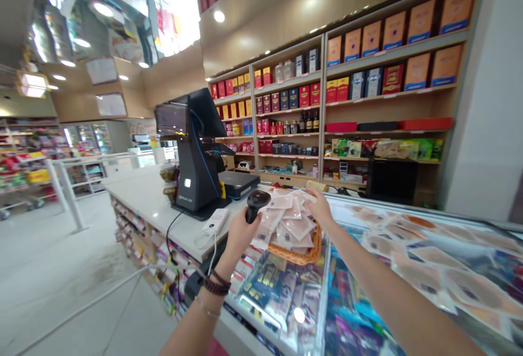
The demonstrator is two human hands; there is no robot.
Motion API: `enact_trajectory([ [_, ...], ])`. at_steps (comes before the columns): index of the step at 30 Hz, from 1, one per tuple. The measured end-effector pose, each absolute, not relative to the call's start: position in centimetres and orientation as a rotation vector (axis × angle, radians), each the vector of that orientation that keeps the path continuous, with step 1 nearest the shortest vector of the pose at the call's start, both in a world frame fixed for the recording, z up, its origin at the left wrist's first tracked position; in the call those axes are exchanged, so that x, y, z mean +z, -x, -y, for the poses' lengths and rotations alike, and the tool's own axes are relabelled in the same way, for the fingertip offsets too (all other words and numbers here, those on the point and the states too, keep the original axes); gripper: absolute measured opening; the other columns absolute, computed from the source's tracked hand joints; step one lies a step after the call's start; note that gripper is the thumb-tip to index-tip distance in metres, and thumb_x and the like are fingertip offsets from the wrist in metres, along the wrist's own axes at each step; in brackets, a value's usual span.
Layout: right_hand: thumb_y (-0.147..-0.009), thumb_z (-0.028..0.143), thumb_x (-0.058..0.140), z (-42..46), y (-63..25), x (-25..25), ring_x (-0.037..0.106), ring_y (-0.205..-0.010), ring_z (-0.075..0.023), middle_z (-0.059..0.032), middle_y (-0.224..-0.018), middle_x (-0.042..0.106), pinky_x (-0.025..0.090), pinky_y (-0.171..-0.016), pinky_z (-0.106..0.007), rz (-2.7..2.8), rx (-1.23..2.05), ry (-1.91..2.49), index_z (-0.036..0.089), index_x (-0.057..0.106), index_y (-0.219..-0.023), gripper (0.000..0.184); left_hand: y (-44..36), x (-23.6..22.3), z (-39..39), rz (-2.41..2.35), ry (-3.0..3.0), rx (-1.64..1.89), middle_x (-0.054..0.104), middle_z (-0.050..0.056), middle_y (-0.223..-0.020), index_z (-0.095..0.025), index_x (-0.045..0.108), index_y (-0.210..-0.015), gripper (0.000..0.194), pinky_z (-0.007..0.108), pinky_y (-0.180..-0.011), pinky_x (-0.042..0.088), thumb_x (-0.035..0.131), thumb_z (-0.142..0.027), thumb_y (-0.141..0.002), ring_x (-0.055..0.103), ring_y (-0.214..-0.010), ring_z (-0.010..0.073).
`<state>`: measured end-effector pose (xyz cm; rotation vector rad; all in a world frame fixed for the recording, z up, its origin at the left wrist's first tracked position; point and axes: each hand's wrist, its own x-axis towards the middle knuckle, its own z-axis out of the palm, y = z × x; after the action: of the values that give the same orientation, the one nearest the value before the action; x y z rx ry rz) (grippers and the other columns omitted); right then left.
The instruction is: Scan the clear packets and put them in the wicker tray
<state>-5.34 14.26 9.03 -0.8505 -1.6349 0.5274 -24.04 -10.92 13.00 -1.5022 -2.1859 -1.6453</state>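
My left hand (240, 232) is wrapped round the handle of a black barcode scanner (258, 200), its head held over the left side of a wicker basket. Flat clear plastic packets (292, 228) fill the orange-brown basket (296, 255), which rests on a glass display case (278, 307). At the basket's far right side, my right hand (320, 207) has its fingertips closed at the edge of a clear packet (307, 196). The packets' contents are too indistinct to name. More flat clear packets (425, 269) lie spread on the glass to the right.
A dark point-of-sale terminal (196, 171) stands on the white counter (134, 179) at left. Beside it are a black flat box-like device (239, 182) and a white corded device (213, 224). Shelves with boxed goods (288, 97) line the back wall.
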Motion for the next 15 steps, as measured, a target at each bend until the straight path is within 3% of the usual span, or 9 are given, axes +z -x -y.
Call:
enact_trajectory([
  [9, -0.081, 0.022, 0.062, -11.9, -15.3, 3.7, 0.071, -0.123, -0.0333, -0.009, -0.118, 0.081, 0.048, -0.119, -0.057, 1.657, 0.164, 1.066, 0.025, 0.078, -0.102, 0.027, 14.9, 12.3, 9.4, 2.099, 1.961, -1.716, 0.069, 0.001, -0.068, -0.02, 0.073, -0.089, 0.019, 0.028, -0.065, 0.044, 0.071, -0.039, -0.088, 0.069, -0.071, 0.0229],
  [15, -0.087, 0.023, 0.063, -8.1, -28.5, 3.3, 0.073, -0.123, -0.0344, -0.0159, -0.123, 0.081, 0.05, -0.117, -0.052, 1.581, 0.094, 1.506, 0.018, 0.079, -0.111, 0.029, 5.8, 10.5, 6.5, 2.081, 2.341, -1.81, 0.058, -0.004, -0.056, -0.021, 0.066, -0.085, 0.023, 0.027, -0.058, 0.04, 0.068, -0.044, -0.088, 0.058, -0.053, 0.0179],
])
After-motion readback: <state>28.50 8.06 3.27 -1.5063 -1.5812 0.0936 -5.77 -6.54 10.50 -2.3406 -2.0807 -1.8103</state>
